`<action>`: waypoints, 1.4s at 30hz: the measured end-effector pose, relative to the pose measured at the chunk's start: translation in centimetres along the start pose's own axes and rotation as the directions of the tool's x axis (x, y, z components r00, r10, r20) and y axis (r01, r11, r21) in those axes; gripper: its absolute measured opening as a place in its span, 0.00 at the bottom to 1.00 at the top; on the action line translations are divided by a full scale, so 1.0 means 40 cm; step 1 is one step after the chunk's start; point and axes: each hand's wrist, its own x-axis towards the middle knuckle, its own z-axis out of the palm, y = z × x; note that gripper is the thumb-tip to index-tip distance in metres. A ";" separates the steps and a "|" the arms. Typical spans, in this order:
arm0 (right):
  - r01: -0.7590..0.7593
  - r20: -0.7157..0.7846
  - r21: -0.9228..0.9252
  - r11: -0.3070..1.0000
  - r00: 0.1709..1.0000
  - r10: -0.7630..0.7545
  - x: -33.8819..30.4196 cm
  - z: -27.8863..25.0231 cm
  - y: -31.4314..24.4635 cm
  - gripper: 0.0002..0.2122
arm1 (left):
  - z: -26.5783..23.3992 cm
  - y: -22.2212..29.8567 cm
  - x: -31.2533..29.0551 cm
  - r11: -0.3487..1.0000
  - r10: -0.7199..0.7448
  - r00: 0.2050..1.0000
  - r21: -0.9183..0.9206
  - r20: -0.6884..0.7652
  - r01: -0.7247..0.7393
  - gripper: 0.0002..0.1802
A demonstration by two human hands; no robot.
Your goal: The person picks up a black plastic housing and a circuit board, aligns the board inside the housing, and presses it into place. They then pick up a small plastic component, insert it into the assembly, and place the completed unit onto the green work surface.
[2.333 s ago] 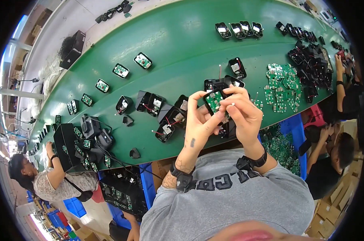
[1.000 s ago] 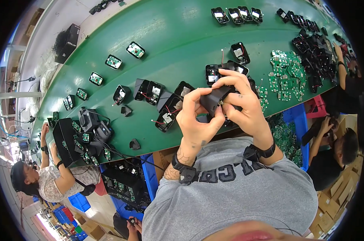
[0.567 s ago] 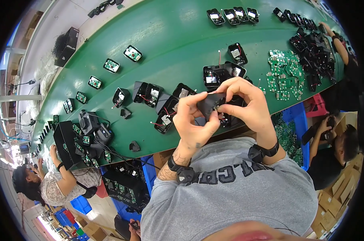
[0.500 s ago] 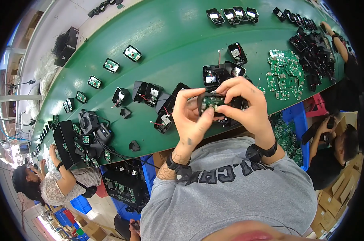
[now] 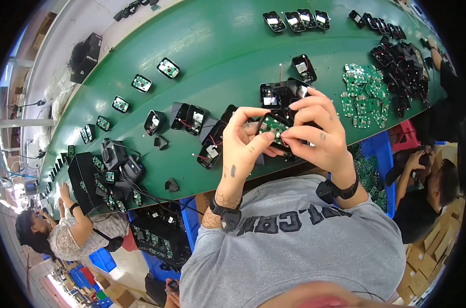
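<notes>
My left hand (image 5: 245,139) grips a small black plastic housing (image 5: 280,147) with a green circuit board (image 5: 273,124) set in its open face. The left thumb presses on the board's lower edge. My right hand (image 5: 319,134) pinches at the board's right side, and a bit of thin red wire (image 5: 285,139) shows by its fingertips; its other fingers are raised. Whether the wire reaches the board's connector is hidden by the fingers. Close behind the hands stand more black housings (image 5: 270,96) with wires sticking out.
Loose green circuit boards (image 5: 365,95) lie in a pile to the right, beside a heap of black housings (image 5: 403,72). Housings with boards (image 5: 141,83) form a row at the left. A blue bin (image 5: 387,154) of boards stands below the table edge. Co-workers sit on both sides.
The housing has been tilted so its board faces up more. My right hand has shifted from holding the housing's right side to pinching at the board's edge, where red wire now shows.
</notes>
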 end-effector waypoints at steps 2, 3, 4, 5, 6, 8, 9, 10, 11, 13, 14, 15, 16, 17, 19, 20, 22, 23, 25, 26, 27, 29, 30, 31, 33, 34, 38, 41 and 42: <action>0.081 -0.035 -0.006 0.997 0.996 -0.081 0.003 -0.007 -0.006 0.11 | -0.007 0.003 0.001 1.000 -0.019 1.000 -0.006 0.023 0.019 0.22; 0.082 -0.035 -0.004 0.997 0.996 -0.082 0.006 -0.012 -0.004 0.11 | -0.013 0.004 0.003 0.999 -0.040 0.998 -0.013 0.049 0.041 0.22; 0.134 0.005 -0.046 0.990 0.991 -0.134 0.007 -0.021 -0.001 0.10 | -0.017 0.004 0.005 0.999 -0.041 0.998 -0.012 0.048 0.042 0.22; 0.186 0.048 -0.085 0.979 0.982 -0.183 0.007 -0.027 0.001 0.10 | -0.022 0.004 0.009 0.997 -0.079 0.994 0.003 0.077 0.079 0.21; 0.185 0.048 -0.084 0.979 0.982 -0.181 0.005 -0.029 0.002 0.10 | -0.025 0.005 0.011 0.993 -0.117 0.987 0.019 0.106 0.116 0.21; 0.196 0.072 -0.100 0.976 0.979 -0.189 0.003 -0.033 0.004 0.09 | -0.027 0.006 0.015 0.991 -0.130 0.985 0.039 0.117 0.126 0.21; 0.194 0.072 -0.101 0.976 0.980 -0.187 0.002 -0.032 0.006 0.09 | -0.026 0.006 0.016 0.989 -0.142 0.982 0.058 0.125 0.136 0.21; 0.195 0.068 -0.113 0.974 0.980 -0.188 0.002 -0.031 0.011 0.08 | -0.024 0.006 0.017 0.989 -0.141 0.982 0.058 0.127 0.135 0.21; 0.195 0.063 -0.124 0.973 0.980 -0.188 0.001 -0.029 0.014 0.08 | -0.022 0.006 0.017 0.993 -0.112 0.986 0.046 0.121 0.107 0.21; 0.146 0.026 -0.108 0.983 0.989 -0.144 0.001 -0.022 0.013 0.09 | -0.011 0.005 0.010 0.997 -0.079 0.990 0.035 0.113 0.075 0.21; 0.096 -0.010 -0.088 0.991 0.995 -0.097 0.002 -0.017 0.011 0.09 | 0.003 0.002 0.000 1.000 -0.004 0.999 -0.018 0.038 0.004 0.21; 0.014 -0.036 -0.041 0.999 0.999 -0.016 0.002 -0.011 0.011 0.09 | 0.015 -0.001 -0.007 0.995 0.068 0.997 -0.066 -0.040 -0.070 0.21; 0.018 -0.037 -0.041 0.999 0.999 -0.019 -0.001 0.000 0.002 0.09 | 0.018 -0.008 -0.011 0.995 0.071 0.997 -0.065 -0.041 -0.074 0.21; -0.167 -0.074 0.066 0.984 0.982 0.171 -0.006 0.014 -0.012 0.08 | 0.017 -0.020 -0.014 0.981 0.190 0.979 0.050 -0.068 -0.187 0.22; -0.405 -0.084 0.256 0.878 0.895 0.437 -0.020 0.041 -0.008 0.06 | 0.019 -0.041 -0.009 0.899 0.403 0.913 0.220 -0.070 -0.379 0.25; -0.405 -0.088 0.254 0.878 0.895 0.438 -0.025 0.049 0.000 0.06 | 0.019 -0.048 -0.009 0.898 0.403 0.913 0.220 -0.066 -0.381 0.25; -0.509 -0.043 0.348 0.787 0.830 0.556 -0.030 0.061 0.013 0.06 | 0.019 -0.056 -0.013 0.721 0.547 0.837 0.491 0.032 -0.489 0.25; -0.507 -0.066 0.355 0.785 0.825 0.562 -0.027 0.067 0.010 0.06 | 0.020 -0.059 -0.015 0.714 0.563 0.826 0.491 0.022 -0.500 0.26; -0.493 -0.085 0.341 0.800 0.832 0.549 -0.022 0.071 0.003 0.06 | 0.021 -0.063 -0.015 0.719 0.572 0.820 0.476 0.008 -0.506 0.25; -0.480 -0.100 0.323 0.816 0.840 0.534 -0.020 0.071 0.000 0.06 | 0.023 -0.063 -0.014 0.726 0.581 0.814 0.458 -0.010 -0.513 0.25; -0.479 -0.102 0.323 0.816 0.840 0.533 -0.021 0.077 -0.001 0.06 | 0.024 -0.067 -0.012 0.725 0.582 0.813 0.458 -0.008 -0.514 0.25; -0.368 -0.164 0.345 0.863 0.882 0.442 -0.024 0.087 0.001 0.07 | 0.025 -0.073 -0.004 0.747 0.607 0.790 0.405 -0.091 -0.528 0.28; -0.365 -0.168 0.343 0.865 0.883 0.439 -0.020 0.085 -0.004 0.07 | 0.023 -0.073 -0.001 0.745 0.610 0.788 0.403 -0.087 -0.532 0.28; -0.338 -0.157 0.325 0.883 0.902 0.403 -0.017 0.079 -0.014 0.07 | 0.021 -0.070 -0.001 0.740 0.613 0.785 0.409 -0.084 -0.534 0.28; -0.331 -0.134 0.305 0.893 0.913 0.384 -0.017 0.070 -0.013 0.08 | 0.018 -0.064 -0.009 0.776 0.576 0.814 0.359 -0.073 -0.518 0.28; -0.336 -0.152 0.289 0.897 0.909 0.389 -0.020 0.065 -0.010 0.08 | 0.021 -0.065 -0.015 0.778 0.574 0.817 0.346 -0.053 -0.525 0.28; -0.449 0.050 0.602 0.661 0.847 0.529 -0.024 0.051 0.012 0.07 | 0.017 -0.063 -0.017 0.814 0.510 0.860 0.331 -0.014 -0.477 0.28; -0.462 0.126 0.610 0.644 0.858 0.497 -0.022 0.019 0.029 0.08 | 0.020 -0.047 -0.019 0.822 0.487 0.873 0.318 0.039 -0.472 0.28; -0.455 0.086 0.514 0.727 0.871 0.484 -0.020 0.008 0.021 0.08 | 0.022 -0.042 -0.015 0.805 0.489 0.870 0.348 0.069 -0.480 0.27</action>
